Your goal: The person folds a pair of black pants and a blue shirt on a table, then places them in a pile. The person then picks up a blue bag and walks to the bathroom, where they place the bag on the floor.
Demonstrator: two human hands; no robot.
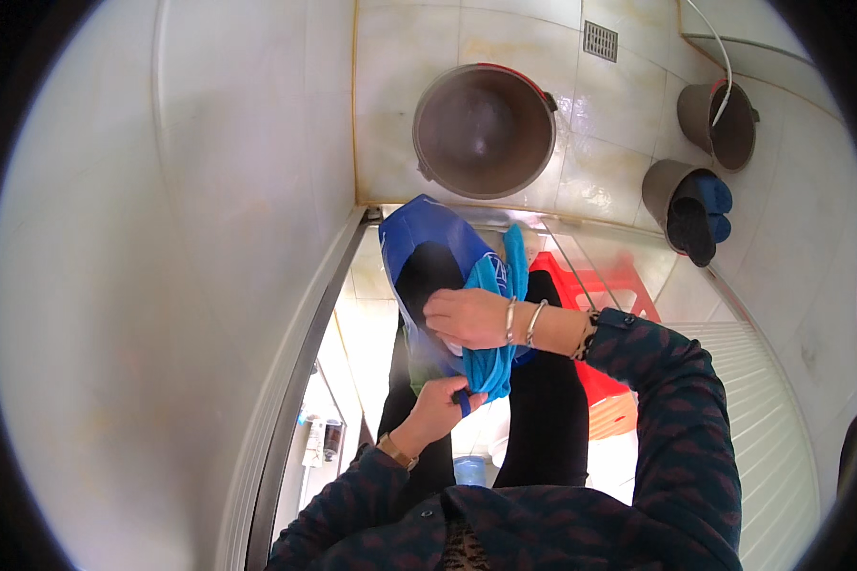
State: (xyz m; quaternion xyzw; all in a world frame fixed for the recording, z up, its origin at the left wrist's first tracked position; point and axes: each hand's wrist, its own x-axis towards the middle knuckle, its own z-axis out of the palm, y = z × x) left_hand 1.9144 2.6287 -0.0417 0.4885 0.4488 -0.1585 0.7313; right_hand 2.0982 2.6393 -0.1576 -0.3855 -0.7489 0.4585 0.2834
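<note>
A blue plastic bag (pixel 427 221) with a dark patch in its middle lies across my lap, over my black trouser legs. Turquoise cloth (pixel 490 366) runs down along the bag's right side, bunched at its lower end. My left hand (pixel 435 416) is closed at that lower end, gripping the cloth, and a small dark blue piece shows by its fingers. Higher up, my right hand (pixel 471 319) reaches across the cloth onto the bag with curled fingers. What those fingers pinch, if anything, is hidden.
A large grey-brown bucket (pixel 486 131) stands on the tiled floor ahead. To its right are a smaller bucket (pixel 695 119) with a white hose and another bucket (pixel 665 190) holding dark and blue items. A red plastic stool (pixel 595 385) is beside my right leg. A floor drain (pixel 600 42) lies beyond.
</note>
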